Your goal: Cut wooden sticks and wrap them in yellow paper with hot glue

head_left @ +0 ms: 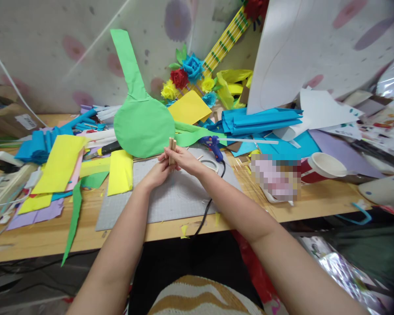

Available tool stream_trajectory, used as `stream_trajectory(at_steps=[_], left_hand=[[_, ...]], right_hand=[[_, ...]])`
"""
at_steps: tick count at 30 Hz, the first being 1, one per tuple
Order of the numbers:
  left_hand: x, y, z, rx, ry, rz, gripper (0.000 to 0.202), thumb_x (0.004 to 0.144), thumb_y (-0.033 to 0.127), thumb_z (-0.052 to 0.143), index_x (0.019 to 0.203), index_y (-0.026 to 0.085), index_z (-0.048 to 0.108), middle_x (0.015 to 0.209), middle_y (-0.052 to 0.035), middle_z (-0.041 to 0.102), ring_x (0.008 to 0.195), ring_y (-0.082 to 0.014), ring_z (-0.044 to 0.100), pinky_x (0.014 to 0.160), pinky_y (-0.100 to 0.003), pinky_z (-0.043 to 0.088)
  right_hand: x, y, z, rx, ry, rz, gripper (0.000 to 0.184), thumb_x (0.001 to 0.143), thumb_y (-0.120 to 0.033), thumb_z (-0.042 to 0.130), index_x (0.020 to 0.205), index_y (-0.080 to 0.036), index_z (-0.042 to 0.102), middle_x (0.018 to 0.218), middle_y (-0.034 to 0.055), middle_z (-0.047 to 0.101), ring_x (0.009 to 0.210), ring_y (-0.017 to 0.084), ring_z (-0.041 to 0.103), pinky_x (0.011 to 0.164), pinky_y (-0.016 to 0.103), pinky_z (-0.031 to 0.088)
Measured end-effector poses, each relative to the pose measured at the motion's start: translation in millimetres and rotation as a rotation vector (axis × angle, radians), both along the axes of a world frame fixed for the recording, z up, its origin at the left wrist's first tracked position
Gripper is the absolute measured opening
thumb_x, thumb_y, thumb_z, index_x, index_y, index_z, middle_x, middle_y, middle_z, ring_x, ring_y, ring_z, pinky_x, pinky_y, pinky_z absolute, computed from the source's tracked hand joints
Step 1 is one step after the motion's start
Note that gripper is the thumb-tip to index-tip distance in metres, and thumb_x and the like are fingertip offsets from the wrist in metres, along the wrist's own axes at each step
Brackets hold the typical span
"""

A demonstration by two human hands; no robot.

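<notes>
Both my hands meet around a small upright bundle of wooden sticks [172, 151] above the grey cutting mat [184, 203]. My left hand [160, 169] is closed round its lower part, and my right hand [184, 161] presses on it from the right. Just behind the sticks lies a round green paper shape [144, 124] with a long strip rising from it. A blue hot glue gun [213, 146] with a long glue stick rests to the right of my hands. Near it, a roll of tape [210, 164] is partly hidden by my right forearm.
Folded yellow paper [121, 173] and blue crepe paper [262, 120] lie on either side. A red and white cup [325, 168] stands at the right. Paper flowers [193, 65] lean at the back by a white board [282, 52]. A black cord [207, 212] crosses the mat.
</notes>
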State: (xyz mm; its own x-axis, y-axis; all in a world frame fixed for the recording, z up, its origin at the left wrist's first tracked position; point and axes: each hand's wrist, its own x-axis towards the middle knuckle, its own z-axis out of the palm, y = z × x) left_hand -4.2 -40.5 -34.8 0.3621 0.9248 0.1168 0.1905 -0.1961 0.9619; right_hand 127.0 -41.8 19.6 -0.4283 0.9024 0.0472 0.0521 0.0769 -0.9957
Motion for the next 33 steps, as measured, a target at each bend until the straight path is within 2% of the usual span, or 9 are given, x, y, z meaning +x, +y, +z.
stream_trajectory(at_steps=[4,8,12,16,18,22,28,31,33], left_hand=[[-13,4,6.2,-0.109,-0.202,0.124,0.019,0.074,0.031,0.058,0.086,0.017,0.052,0.073,-0.0016,0.063,0.071,-0.0174,0.064,0.071,-0.034,0.051],[-26,11,7.6,-0.105,-0.41,0.347,0.027,0.073,0.035,0.061,0.086,0.017,0.046,0.067,0.0029,0.059,0.065,-0.0151,0.065,0.064,-0.03,0.052],[-19,12,6.7,-0.057,-0.495,0.432,0.03,0.07,0.037,0.064,0.085,0.018,0.046,0.066,0.0041,0.058,0.063,-0.014,0.065,0.063,-0.028,0.052],[-9,7,5.6,-0.048,-0.516,0.437,0.03,0.07,0.036,0.065,0.086,0.018,0.047,0.066,0.0033,0.059,0.062,-0.0138,0.064,0.06,-0.026,0.051],[-9,6,5.3,-0.05,-0.517,0.455,0.029,0.07,0.034,0.065,0.086,0.018,0.047,0.066,0.003,0.06,0.062,-0.0136,0.064,0.061,-0.026,0.051],[-15,8,4.0,-0.033,-0.498,0.497,0.027,0.072,0.034,0.063,0.086,0.019,0.046,0.066,0.0029,0.06,0.062,-0.0141,0.064,0.063,-0.028,0.051],[-20,16,-2.5,-0.002,-0.471,0.515,0.017,0.076,0.028,0.056,0.086,0.019,0.045,0.066,0.003,0.059,0.063,-0.0143,0.064,0.065,-0.029,0.051],[-21,17,-3.3,0.036,-0.434,0.554,0.009,0.08,0.025,0.05,0.085,0.02,0.044,0.069,0.0027,0.058,0.065,-0.0134,0.064,0.066,-0.028,0.05],[-21,17,-2.7,0.081,-0.402,0.564,0.007,0.081,0.025,0.048,0.085,0.02,0.044,0.072,0.0022,0.057,0.067,-0.0127,0.063,0.068,-0.027,0.049]], right_hand=[[11,6,-6.2,0.191,-0.198,-0.25,0.026,0.083,-0.037,0.048,0.098,-0.017,0.051,0.098,0.0044,0.061,0.086,0.011,0.057,0.076,0.025,0.046],[41,-6,-19.6,0.306,-0.757,-0.386,0.023,0.078,-0.027,0.053,0.098,-0.018,0.054,0.091,0.0041,0.063,0.085,0.017,0.057,0.079,0.033,0.044],[46,-25,-32.1,0.524,-0.955,-0.255,0.026,0.08,-0.024,0.051,0.102,-0.014,0.059,0.108,0.0107,0.06,0.105,0.021,0.051,0.091,0.034,0.039],[20,-36,-45.5,0.775,-0.957,0.095,0.051,0.087,-0.045,0.039,0.125,-0.012,0.048,0.136,0.0134,0.042,0.129,0.023,0.032,0.107,0.041,0.022],[10,-34,-52.5,0.794,-1.011,0.147,0.063,0.087,-0.054,0.029,0.131,-0.011,0.04,0.14,0.0144,0.037,0.133,0.025,0.026,0.109,0.046,0.014],[13,-14,-62.7,0.762,-1.146,0.022,0.07,0.086,-0.059,0.024,0.135,-0.01,0.034,0.141,0.0134,0.034,0.133,0.027,0.023,0.109,0.053,0.007],[46,19,-62.6,0.722,-1.235,-0.088,0.063,0.088,-0.052,0.026,0.136,-0.011,0.035,0.142,0.0111,0.034,0.135,0.028,0.016,0.108,0.054,0.01],[52,23,-57.1,0.655,-1.251,-0.18,0.061,0.089,-0.047,0.028,0.136,-0.008,0.034,0.142,0.0128,0.032,0.136,0.029,0.015,0.108,0.052,0.013],[44,16,-54.3,0.699,-1.212,-0.173,0.062,0.09,-0.047,0.027,0.137,-0.007,0.032,0.143,0.014,0.03,0.136,0.027,0.014,0.109,0.049,0.012]])
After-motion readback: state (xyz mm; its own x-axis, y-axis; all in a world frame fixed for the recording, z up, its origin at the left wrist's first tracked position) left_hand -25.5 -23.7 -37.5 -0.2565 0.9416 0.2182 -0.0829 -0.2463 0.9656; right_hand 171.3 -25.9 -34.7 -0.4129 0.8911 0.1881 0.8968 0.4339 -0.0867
